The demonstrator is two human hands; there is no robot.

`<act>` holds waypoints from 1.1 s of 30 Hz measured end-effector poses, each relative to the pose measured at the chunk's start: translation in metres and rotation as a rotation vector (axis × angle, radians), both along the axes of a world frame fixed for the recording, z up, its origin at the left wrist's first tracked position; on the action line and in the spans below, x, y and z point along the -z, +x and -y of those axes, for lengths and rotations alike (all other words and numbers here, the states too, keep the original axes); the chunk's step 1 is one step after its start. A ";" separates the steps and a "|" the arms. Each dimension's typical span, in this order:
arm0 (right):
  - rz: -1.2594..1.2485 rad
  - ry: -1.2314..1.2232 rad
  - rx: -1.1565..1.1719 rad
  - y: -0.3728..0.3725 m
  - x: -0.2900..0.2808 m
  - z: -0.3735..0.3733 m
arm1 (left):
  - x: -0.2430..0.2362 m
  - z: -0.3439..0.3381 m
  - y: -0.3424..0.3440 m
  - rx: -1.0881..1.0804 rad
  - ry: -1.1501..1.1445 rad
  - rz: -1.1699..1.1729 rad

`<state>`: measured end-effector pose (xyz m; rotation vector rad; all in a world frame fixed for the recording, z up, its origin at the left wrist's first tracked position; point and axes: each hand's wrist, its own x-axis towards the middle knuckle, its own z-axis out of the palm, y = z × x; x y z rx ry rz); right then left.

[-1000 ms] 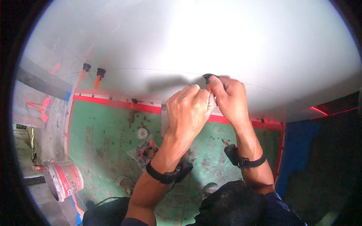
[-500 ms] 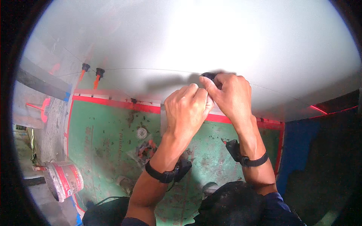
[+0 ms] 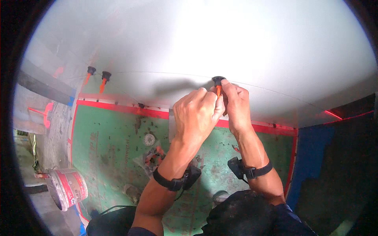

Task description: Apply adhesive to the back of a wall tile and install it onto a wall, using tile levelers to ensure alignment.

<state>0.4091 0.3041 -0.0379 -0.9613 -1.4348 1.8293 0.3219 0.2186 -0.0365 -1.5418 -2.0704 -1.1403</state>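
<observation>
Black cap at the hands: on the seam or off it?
On it, by this view: the black cap overlaps the thin seam, its orange handle at the left hand. Whether it is fixed there cannot be told.

The wide pale panel (image 3: 157, 39) across the upper frame looks smooth and softly glossy, with a bright sheen. At centre, the clip (image 3: 218, 83) pairs a matt black, plastic-looking cap with a bright orange, plastic-looking stem. Below, the green floor sheet (image 3: 106, 124) appears plastic-like, scuffed and speckled with dirt. At lower left, the bucket (image 3: 67, 188) looks like smooth plastic; the wrist straps (image 3: 264, 170) resemble matt black cloth webbing.
</observation>
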 end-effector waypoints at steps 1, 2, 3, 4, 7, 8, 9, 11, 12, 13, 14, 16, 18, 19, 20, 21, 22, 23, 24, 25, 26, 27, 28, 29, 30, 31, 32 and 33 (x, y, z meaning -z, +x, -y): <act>0.012 0.044 0.031 -0.001 0.000 -0.001 | 0.000 0.000 0.000 -0.007 0.001 0.001; 0.000 0.000 0.014 -0.002 0.000 -0.002 | 0.000 0.000 0.001 -0.016 0.000 0.004; -0.029 -0.021 0.027 -0.003 0.000 -0.001 | 0.000 -0.001 0.001 -0.014 0.004 0.015; -0.056 -0.053 0.015 -0.005 0.002 0.000 | 0.000 -0.002 0.002 -0.012 0.008 0.025; -0.142 -0.154 0.056 -0.007 0.008 0.005 | 0.002 -0.004 0.004 -0.015 0.012 0.040; -0.210 -0.170 0.044 -0.008 0.010 0.006 | 0.003 -0.004 0.005 -0.018 0.012 0.046; -0.256 -0.207 0.056 -0.008 0.013 0.008 | 0.003 -0.004 0.005 -0.016 0.011 0.056; -0.347 -0.267 0.049 -0.008 0.017 0.010 | 0.003 -0.003 0.006 -0.013 0.011 0.082; -0.390 -0.292 0.031 -0.009 0.018 0.011 | 0.002 -0.003 0.006 -0.006 0.005 0.094; -0.431 -0.319 0.025 -0.010 0.019 0.012 | 0.000 -0.002 0.006 0.000 0.000 0.106; -0.458 -0.325 0.007 -0.011 0.019 0.012 | -0.002 -0.003 0.006 0.005 -0.006 0.117; -0.468 -0.380 0.045 -0.014 0.019 0.013 | -0.005 -0.004 0.007 -0.003 0.000 0.144; -0.505 -0.324 0.030 -0.013 0.022 0.013 | -0.005 -0.002 0.010 0.009 -0.002 0.186; -0.516 -0.312 -0.003 -0.013 0.027 0.014 | -0.003 -0.001 0.009 0.016 -0.002 0.212; -0.451 -0.221 -0.023 -0.008 0.035 0.014 | 0.000 0.003 0.006 0.020 -0.011 0.242; -0.374 -0.182 -0.035 0.001 0.044 0.009 | 0.006 0.011 0.003 0.039 -0.014 0.240; -0.319 -0.129 -0.078 0.014 0.057 0.009 | 0.012 0.026 -0.001 -0.018 -0.063 0.312; -0.159 0.012 -0.066 0.026 0.075 0.014 | 0.020 0.046 -0.010 -0.073 -0.104 0.374; -0.041 0.191 -0.080 0.041 0.095 0.016 | 0.030 0.065 -0.021 -0.104 -0.099 0.392; 0.131 0.179 -0.167 0.061 0.117 0.018 | 0.039 0.086 -0.038 -0.168 -0.064 0.643; 0.357 0.257 -0.171 0.078 0.143 0.021 | 0.047 0.107 -0.057 -0.321 -0.168 0.690; 0.596 0.340 -0.210 0.097 0.168 0.022 | 0.056 0.125 -0.075 -0.370 -0.161 0.729; 0.651 0.477 -0.193 0.121 0.189 0.023 | 0.063 0.143 -0.086 -0.406 -0.193 0.687; 0.814 0.549 -0.170 0.148 0.206 0.028 | 0.070 0.157 -0.087 -0.515 -0.290 0.707; 0.898 0.648 -0.160 0.172 0.222 0.032 | 0.078 0.162 -0.085 -0.463 -0.265 0.696; 1.011 0.729 -0.146 0.195 0.235 0.035 | 0.082 0.164 -0.081 -0.470 -0.283 0.727; 1.105 0.830 -0.119 0.215 0.245 0.035 | 0.084 0.160 -0.075 -0.513 -0.323 0.785; 1.209 0.825 -0.170 0.230 0.256 0.037 | 0.085 0.154 -0.068 -0.433 -0.277 0.786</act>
